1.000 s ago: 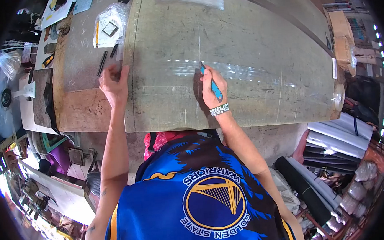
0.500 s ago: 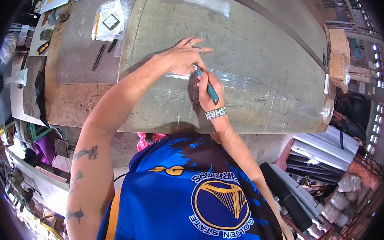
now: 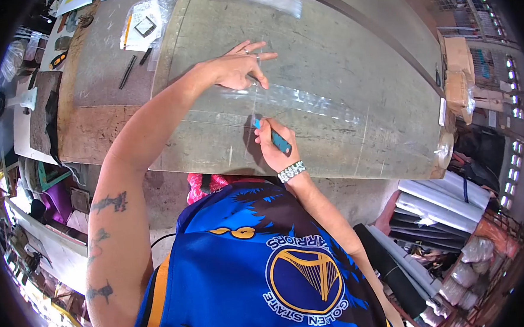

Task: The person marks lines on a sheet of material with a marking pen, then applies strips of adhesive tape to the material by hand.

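Note:
My left hand [image 3: 240, 70] lies on the worktable with its fingers spread, pressing near one end of a clear plastic strip [image 3: 312, 101]. The see-through strip runs off to the right across the table, and its exact edges are hard to make out. Closer to my body, my right hand [image 3: 278, 148] is wrapped around a teal utility knife [image 3: 281, 143]. The knife's front end points away from me at the tabletop, below my left hand; whether the blade touches the surface cannot be seen. A faint straight line runs between the two hands.
The worktable [image 3: 332, 154] has a dark metal bar [image 3: 373, 30] across its far side. To the left are a plastic bag with paper [image 3: 142, 27], a black rod [image 3: 128, 72] and a yellow-black cutter [image 3: 58, 60]. Rolls of material [image 3: 442, 204] stand at lower right.
My right hand has drawn the utility knife toward my body, away from my left hand. My left hand stays spread on the plastic; the whole view has shifted slightly.

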{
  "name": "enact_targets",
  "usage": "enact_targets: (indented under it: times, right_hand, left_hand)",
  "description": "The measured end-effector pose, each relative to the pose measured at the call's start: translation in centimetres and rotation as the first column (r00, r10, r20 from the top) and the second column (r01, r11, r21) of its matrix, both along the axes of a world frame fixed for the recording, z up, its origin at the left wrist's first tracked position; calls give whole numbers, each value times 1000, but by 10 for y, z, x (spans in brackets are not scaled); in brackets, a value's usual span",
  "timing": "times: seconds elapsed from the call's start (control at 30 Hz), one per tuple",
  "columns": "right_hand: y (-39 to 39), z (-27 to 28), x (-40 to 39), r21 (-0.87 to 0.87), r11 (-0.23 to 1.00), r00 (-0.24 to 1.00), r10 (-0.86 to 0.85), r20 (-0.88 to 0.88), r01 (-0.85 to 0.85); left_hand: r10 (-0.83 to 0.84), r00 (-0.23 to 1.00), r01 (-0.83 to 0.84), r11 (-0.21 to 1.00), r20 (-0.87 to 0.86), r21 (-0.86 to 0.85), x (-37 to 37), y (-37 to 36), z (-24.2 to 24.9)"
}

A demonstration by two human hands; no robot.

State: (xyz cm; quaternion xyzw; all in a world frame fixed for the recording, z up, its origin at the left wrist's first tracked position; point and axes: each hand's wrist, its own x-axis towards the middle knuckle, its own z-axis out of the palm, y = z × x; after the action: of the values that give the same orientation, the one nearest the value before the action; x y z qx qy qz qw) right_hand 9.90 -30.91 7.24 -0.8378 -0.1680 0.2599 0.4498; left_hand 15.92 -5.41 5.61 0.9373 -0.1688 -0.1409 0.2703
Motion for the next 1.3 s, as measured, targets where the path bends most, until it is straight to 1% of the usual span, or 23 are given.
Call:
enact_targets:
  times: [0.03,0.07,0.1,0.13,0.17,0.23,0.3,0.37,0.43,0.47,0.57,0.6,0.67,0.7,0.73,0.8,0.83,0.9,0.93,1.03,1.17,1.23,1.3]
  right_hand:
    - [-4,15,5,-36,999,992,10,-127,-15]
    - [-10,25,11,-66,997,968,23,-252,-41]
    - [-22,25,16,-7,997,995,73,-66,-73]
    - [-39,21,19,48,992,987,110,120,-116]
    - [-55,18,25,99,981,945,128,299,-165]
    - [-85,18,45,70,975,818,135,559,-209]
    - [-123,18,70,-259,929,774,365,517,-265]
    - [-148,1,88,-283,900,764,431,479,-330]
    - [-160,-11,103,-326,866,717,497,489,-379]
    - [-163,-17,112,-311,861,727,507,464,-402]
    - [-161,-18,129,-299,838,738,544,399,-455]
    - [-159,-19,134,-272,844,649,531,545,-462]
    - [-145,3,134,-162,848,651,498,573,-505]
    - [-138,12,130,-110,842,656,487,577,-528]
    - [-131,17,125,54,837,748,455,483,-544]
    - [-121,22,115,365,791,871,433,232,-490]
    - [-120,23,117,364,794,868,486,98,-486]
    - [-120,22,125,349,805,811,559,-174,-480]
    - [-120,15,129,382,808,816,545,-195,-448]
    - [-116,22,149,297,854,828,502,-249,-428]
    - [-92,11,193,323,891,927,364,-88,-319]
    - [-65,25,216,263,934,958,273,-83,-244]
    - [-34,26,239,238,955,978,198,-68,-177]
  left_hand:
    - [-2,999,2,1000,32,10,-2,2,-7]
    - [88,993,-83,994,81,-66,-8,3,-13]
    - [184,975,-166,976,122,-143,-17,4,-24]
    - [281,948,-245,944,151,-221,-29,4,-28]
    - [406,887,-378,912,222,-158,-46,2,-33]
    - [588,713,-618,784,383,-54,-90,-18,-28]
    - [655,586,-742,670,478,-8,-127,-53,-27]
    - [728,484,-824,565,486,-26,-149,-85,-32]
    - [809,427,-870,490,404,-61,-152,-106,-28]
    - [846,386,-893,442,367,-80,-151,-114,-25]
    - [881,409,-894,440,239,-90,-143,-118,-24]
    - [910,401,-892,414,104,-184,-136,-125,-12]
    - [896,405,-876,324,-181,-357,-123,-151,14]
    - [854,487,-807,359,-185,-469,-119,-164,14]
    - [804,559,-774,416,-205,-478,-111,-178,36]
    - [722,627,-742,439,-293,-506,-97,-200,58]
    - [676,657,-726,448,-333,-522,-92,-204,64]
    - [650,703,-698,552,-288,-457,-84,-203,71]
    - [632,727,-679,601,-269,-421,-81,-199,74]
    - [607,746,-656,602,-274,-454,-74,-169,75]
    - [672,714,-680,597,-197,-427,-58,-88,72]
    - [710,682,-702,569,-174,-429,-42,-38,69]
    - [761,642,-708,544,-93,-450,-16,6,65]
